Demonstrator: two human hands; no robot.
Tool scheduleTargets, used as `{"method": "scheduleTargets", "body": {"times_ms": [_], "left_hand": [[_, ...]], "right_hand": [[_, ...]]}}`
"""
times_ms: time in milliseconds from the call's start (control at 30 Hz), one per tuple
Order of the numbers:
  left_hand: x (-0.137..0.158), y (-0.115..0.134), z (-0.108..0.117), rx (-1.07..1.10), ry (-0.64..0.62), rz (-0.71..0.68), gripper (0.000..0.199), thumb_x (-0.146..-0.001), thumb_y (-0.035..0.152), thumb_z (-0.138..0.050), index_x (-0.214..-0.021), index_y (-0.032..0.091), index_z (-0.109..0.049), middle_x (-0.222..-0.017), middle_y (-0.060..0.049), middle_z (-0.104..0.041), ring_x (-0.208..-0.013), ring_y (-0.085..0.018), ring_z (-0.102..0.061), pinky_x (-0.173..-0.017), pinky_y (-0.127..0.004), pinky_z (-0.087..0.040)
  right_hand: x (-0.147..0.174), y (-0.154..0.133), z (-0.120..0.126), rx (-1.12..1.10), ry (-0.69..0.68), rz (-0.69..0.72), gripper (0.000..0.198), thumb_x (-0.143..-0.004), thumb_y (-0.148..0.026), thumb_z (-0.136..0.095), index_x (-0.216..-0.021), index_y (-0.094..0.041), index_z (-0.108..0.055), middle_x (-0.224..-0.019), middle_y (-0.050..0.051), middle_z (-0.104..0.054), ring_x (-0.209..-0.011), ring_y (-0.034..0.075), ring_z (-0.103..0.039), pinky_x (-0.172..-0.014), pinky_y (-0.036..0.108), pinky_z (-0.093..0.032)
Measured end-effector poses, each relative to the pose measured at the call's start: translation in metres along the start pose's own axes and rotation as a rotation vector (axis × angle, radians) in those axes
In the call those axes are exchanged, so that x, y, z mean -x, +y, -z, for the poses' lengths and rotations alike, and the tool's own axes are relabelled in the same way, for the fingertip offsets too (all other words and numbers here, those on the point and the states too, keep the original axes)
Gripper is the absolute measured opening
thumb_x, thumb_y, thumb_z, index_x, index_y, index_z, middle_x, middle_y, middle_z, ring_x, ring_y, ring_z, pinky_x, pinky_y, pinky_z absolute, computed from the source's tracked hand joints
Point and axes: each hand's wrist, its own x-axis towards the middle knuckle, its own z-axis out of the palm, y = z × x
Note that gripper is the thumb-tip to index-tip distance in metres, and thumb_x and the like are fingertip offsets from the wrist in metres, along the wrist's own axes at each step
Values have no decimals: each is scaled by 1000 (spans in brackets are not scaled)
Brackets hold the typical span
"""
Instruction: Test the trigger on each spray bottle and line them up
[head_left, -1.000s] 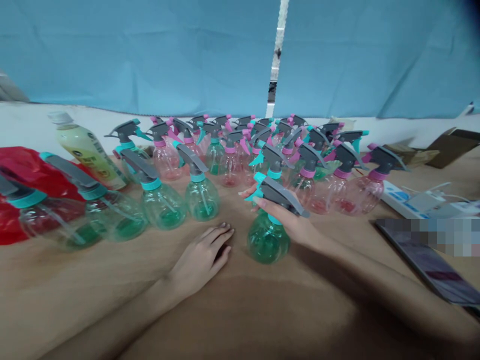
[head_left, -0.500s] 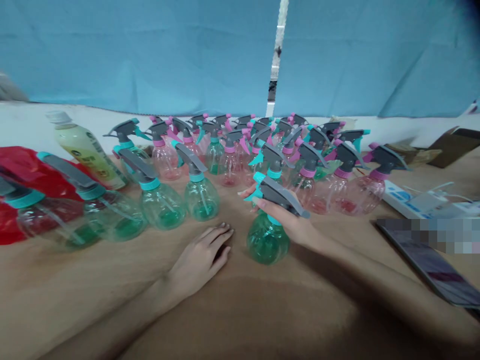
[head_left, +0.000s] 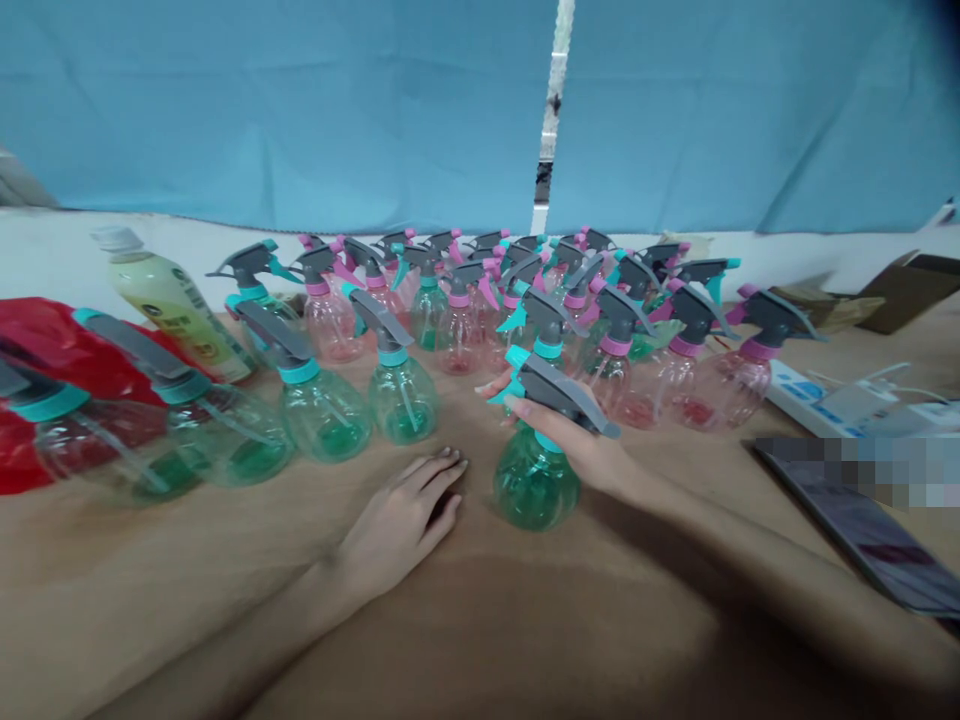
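Note:
A green spray bottle [head_left: 537,485] with a grey and turquoise trigger head stands upright in front of me. Around its neck, just under the head, my right hand [head_left: 581,435] is closed, fingers at the turquoise trigger. My left hand [head_left: 401,520] rests on the wooden table [head_left: 480,620] to the left of that bottle, fingers stretched out and holding nothing. Nearest to it is another green spray bottle [head_left: 403,400]. More green bottles stand in a row leftward, including one [head_left: 326,415] with a turquoise collar.
Several pink and green spray bottles [head_left: 459,335] crowd the back. At left lie a red plastic bag [head_left: 75,345] and a leaning labelled drink bottle [head_left: 172,305]. To the right are a power strip [head_left: 802,395], a phone [head_left: 855,530] and a brown box [head_left: 911,290]. A blue cloth [head_left: 300,110] hangs behind.

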Motion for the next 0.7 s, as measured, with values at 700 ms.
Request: {"method": "scheduleTargets", "body": {"times_ms": [700], "left_hand": [[0,0,1,-14,-7,-2,34,-97,26,-41,-129,17,-48,-130,-7,-56,-122,-22,-50,-103,-40,-40]], "right_hand": [[-3,-2,-1,167,53,23,24,-87,-43,-56,-77,-21,-62,-68,-2,-56,-65,13,-55,-64,27,-45]]}}
